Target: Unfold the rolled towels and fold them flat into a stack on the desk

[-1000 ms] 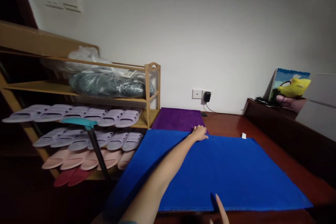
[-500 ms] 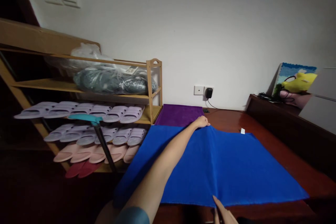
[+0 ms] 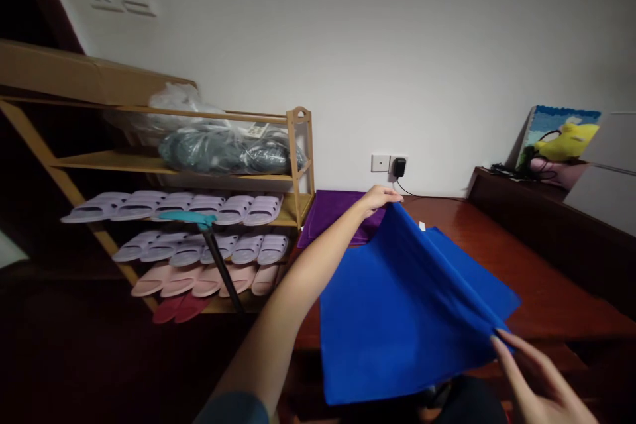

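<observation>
A blue cloth is lifted along its middle, so a taut ridge runs between my two hands and one half hangs toward me. My left hand pinches the far edge, its arm stretched over the cloth's left side. Close to me on the right, my right hand grips the near edge between thumb and fingers. The cloth's right part still rests on the reddish-brown table. Behind my left forearm lies a folded purple cloth, partly hidden. A small white tag shows by the blue cloth's far edge.
At left stands a wooden shoe rack with rows of slippers and plastic-wrapped goods. A turquoise-topped pole stands before it. A black plug sits in the wall; a dark ledge borders the right.
Both hands have raised the blue cloth's middle off the table. My right hand has moved right and up; the cloth's left half has swung rightward, uncovering more of the purple cloth.
</observation>
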`<state>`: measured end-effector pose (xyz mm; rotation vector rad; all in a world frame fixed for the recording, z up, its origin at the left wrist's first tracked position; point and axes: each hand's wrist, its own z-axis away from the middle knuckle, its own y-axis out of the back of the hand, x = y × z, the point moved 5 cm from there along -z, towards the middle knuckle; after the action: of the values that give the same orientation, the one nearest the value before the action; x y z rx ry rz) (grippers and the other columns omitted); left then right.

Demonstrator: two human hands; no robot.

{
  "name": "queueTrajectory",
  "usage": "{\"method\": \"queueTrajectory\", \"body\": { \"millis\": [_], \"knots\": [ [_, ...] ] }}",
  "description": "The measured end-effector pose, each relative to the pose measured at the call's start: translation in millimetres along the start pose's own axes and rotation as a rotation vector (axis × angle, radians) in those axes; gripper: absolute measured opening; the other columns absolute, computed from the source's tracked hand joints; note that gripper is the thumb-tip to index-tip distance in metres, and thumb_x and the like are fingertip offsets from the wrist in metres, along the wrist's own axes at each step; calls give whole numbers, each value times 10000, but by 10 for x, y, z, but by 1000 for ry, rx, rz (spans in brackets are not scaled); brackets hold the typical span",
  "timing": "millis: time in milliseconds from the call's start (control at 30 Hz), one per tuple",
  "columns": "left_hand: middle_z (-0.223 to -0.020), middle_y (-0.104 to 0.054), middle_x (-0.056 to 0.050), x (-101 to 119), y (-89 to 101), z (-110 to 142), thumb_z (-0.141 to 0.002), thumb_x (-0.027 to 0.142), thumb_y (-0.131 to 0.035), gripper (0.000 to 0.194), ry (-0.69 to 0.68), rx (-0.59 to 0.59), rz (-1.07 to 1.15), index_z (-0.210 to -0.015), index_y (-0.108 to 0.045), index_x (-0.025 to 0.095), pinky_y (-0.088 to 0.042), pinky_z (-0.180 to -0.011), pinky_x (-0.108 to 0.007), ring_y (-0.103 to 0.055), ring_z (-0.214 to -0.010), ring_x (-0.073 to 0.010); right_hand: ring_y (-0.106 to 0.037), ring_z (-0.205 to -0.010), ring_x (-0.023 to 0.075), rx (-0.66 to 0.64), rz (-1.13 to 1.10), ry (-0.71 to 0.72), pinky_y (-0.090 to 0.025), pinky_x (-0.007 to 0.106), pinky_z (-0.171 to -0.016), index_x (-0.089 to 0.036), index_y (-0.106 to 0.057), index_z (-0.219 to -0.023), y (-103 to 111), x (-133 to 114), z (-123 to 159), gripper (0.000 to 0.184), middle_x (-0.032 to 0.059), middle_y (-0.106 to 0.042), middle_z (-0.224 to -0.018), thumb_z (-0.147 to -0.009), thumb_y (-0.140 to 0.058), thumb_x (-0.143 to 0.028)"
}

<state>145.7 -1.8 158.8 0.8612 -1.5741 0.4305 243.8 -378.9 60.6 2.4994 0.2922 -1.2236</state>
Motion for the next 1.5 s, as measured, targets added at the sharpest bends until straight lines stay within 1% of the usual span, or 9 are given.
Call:
{"method": "queueTrajectory", "body": {
  "millis": [100, 200, 300, 400, 800, 933, 1100, 1267, 1500],
  "knots": [
    [-752, -701, -55, 151, 102, 141, -722, 206, -717, 103, -22, -34, 80, -758, -707, 110, -448, -788, -284, -619, -743, -144, -655, -926, 249, 21, -13, -194, -528, 293, -876, -196, -692, -1032, 118, 8, -251, 504, 40, -698, -981, -654, -714, -528],
    [-793, -713, -72, 280, 214, 310, -689, 164, -742, 137, -31, -88, 125, -811, -715, 107, -446, -830, -319, -630, -772, -156, -645, -959, 293, 21, -10, -257, -519, 359, -912, -230, -681, -1079, 205, -43, -485, 544, 36, -702, -961, -631, -722, -538],
    [-816, -717, -70, 403, 289, 479, -627, 88, -763, 249, -62, -156, 156, -869, -707, 108, -431, -876, -332, -638, -786, -150, -634, -987, 305, 53, 0, -202, -513, 355, -922, -312, -702, -1013, 301, -100, -732, 463, 15, -702, -981, -619, -717, -555],
    [-803, -717, -70, 535, 352, 616, -628, 111, -772, 250, -123, -127, 90, -867, -698, 108, -434, -868, -327, -644, -786, -155, -634, -988, 294, 28, 31, -125, -509, 308, -907, -346, -711, -983, 361, -127, -1011, 413, 13, -709, -959, -620, -720, -544],
    [-683, -699, -46, 1340, 723, 1032, -677, 224, -755, 201, -307, 88, -300, -830, -695, 108, -497, -719, -300, -651, -699, -158, -637, -688, 141, -52, -126, 94, -533, 226, -706, -133, -719, -972, 320, -593, -2029, 501, 114, -693, -904, -599, -782, -461],
    [-687, -698, -54, 1547, 819, 1147, -705, 214, -735, 184, -329, 129, -322, -853, -702, 110, -503, -703, -295, -650, -690, -152, -632, -676, 126, -49, -188, 154, -535, 244, -732, -101, -705, -975, 213, -805, -2174, 472, 123, -686, -883, -610, -795, -386],
    [-718, -694, -67, 1709, 967, 1250, -728, 186, -714, 151, -330, 235, -348, -858, -703, 110, -508, -695, -289, -658, -729, -160, -644, -857, 177, -123, -238, 243, -525, 287, -759, -41, -653, -1047, 29, -1117, -2251, 490, 212, -625, -1095, -705, -728, -384],
    [-686, -667, -43, 1843, 1149, 1358, -738, 189, -715, 85, -374, 375, -453, -785, -689, 124, -515, -724, -307, -651, -749, -168, -608, -628, 99, -93, -182, 250, -507, 271, -644, -8, -666, -1037, -104, -1369, -2354, 549, 194, -672, -917, -676, -730, -417],
    [-664, -645, -21, 1981, 1238, 1519, -768, 171, -659, 50, -419, 435, -622, -746, -679, 131, -492, -702, -271, -622, -713, -149, -595, -614, 86, -109, -197, 290, -482, 256, -614, 16, -662, -1017, -239, -1578, -2382, 608, 216, -670, -927, -618, -746, -435]
  ]
}}
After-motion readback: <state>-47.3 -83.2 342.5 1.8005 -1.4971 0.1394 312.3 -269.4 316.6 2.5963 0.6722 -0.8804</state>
